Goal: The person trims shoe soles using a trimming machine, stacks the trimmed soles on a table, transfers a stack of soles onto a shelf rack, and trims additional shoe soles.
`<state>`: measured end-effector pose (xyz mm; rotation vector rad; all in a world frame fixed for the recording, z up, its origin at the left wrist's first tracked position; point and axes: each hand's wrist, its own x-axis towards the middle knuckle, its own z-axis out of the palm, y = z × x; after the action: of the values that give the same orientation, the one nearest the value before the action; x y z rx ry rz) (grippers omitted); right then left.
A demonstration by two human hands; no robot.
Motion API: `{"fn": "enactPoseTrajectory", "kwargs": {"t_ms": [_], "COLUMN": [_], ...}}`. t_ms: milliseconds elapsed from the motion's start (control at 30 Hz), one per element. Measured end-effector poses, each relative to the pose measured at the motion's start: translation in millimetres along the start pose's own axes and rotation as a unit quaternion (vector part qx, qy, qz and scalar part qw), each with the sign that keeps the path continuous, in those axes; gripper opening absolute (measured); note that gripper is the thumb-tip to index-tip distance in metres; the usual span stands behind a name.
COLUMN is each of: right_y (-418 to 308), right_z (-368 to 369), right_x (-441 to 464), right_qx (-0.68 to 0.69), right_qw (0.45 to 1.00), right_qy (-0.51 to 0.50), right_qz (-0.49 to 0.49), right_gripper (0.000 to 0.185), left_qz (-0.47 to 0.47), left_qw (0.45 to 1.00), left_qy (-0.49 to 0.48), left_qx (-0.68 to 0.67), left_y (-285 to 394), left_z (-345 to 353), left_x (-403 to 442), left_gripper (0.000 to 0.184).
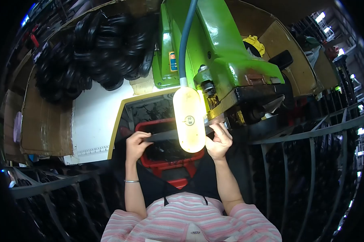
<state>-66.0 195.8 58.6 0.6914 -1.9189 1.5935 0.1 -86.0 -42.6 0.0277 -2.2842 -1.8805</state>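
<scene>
A dark grey flat strip [164,136] stretches across in front of me, its middle hidden behind the glowing lamp head [189,137]. My left hand [137,146] pinches the strip's left end between thumb and fingers. On the other side of the lamp, my right hand [219,142] is closed, thumb against fingers, where the strip's other end comes out. Its fingertips are close beside the working head [216,117] of the green machine [226,60]; whether they touch it I cannot tell. Under the strip sits a red basket [152,163] with dark scraps inside.
Shiny black looped pieces [105,40] are heaped in a cardboard box [46,129] at left. A white tabletop [91,117] lies beside it. Another cardboard box [299,72] with a yellow cloth [255,44] stands at right. Metal rails [307,134] flank me on both sides.
</scene>
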Motion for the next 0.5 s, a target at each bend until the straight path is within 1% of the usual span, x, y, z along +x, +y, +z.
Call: {"fn": "enactPoseTrajectory", "kwargs": {"t_ms": [33,67,100,167,200,233,267,300,367,400,433,500], "right_y": [0,-1,-3,-6,-5,-1,3,11,33,57,73,108], "right_z": [-2,-3,-3,-5,-6,-5,-3,3,5,2,4,1], "right_x": [2,3,4,6,5,3,-2,-11,-26,-48,-64,-106], "right_qx": [-0.016,-0.032,-0.032,-0.062,-0.064,-0.031,0.001,0.115,0.234,0.189,0.214,0.261], "right_qw": [0.999,0.998,0.998,0.996,0.996,0.999,1.0,0.988,0.944,0.951,0.925,0.864], "right_qy": [-0.015,-0.032,-0.034,-0.039,-0.04,-0.021,0.0,0.043,0.046,0.014,0.018,0.079], "right_qz": [-0.024,-0.048,-0.048,-0.053,-0.054,-0.022,0.011,0.089,0.228,0.245,0.313,0.423], "right_gripper": [0.047,0.046,0.046,0.043,0.043,0.041,0.039,0.036,0.042,0.036,0.035,0.039], "left_qz": [0.013,0.057,0.101,0.154,0.168,0.181,0.135,0.138,0.084,0.09,0.092,0.047], "left_qw": [0.987,0.983,0.977,0.982,0.979,0.974,0.988,0.987,0.987,0.978,0.978,0.969], "left_qy": [-0.051,-0.042,-0.032,0.037,0.069,0.099,0.075,0.073,0.085,0.108,0.105,0.116], "left_qx": [0.153,0.17,0.186,0.102,0.098,0.094,0.027,0.026,-0.111,-0.154,-0.152,-0.215], "left_y": [18,34,51,90,89,81,66,61,59,60,58,53], "left_z": [8,23,43,83,98,109,118,124,138,145,150,156], "left_x": [8,14,20,28,28,27,24,22,20,18,16,10], "left_gripper": [0.03,0.034,0.038,0.038,0.039,0.041,0.041,0.041,0.038,0.039,0.039,0.042]}}
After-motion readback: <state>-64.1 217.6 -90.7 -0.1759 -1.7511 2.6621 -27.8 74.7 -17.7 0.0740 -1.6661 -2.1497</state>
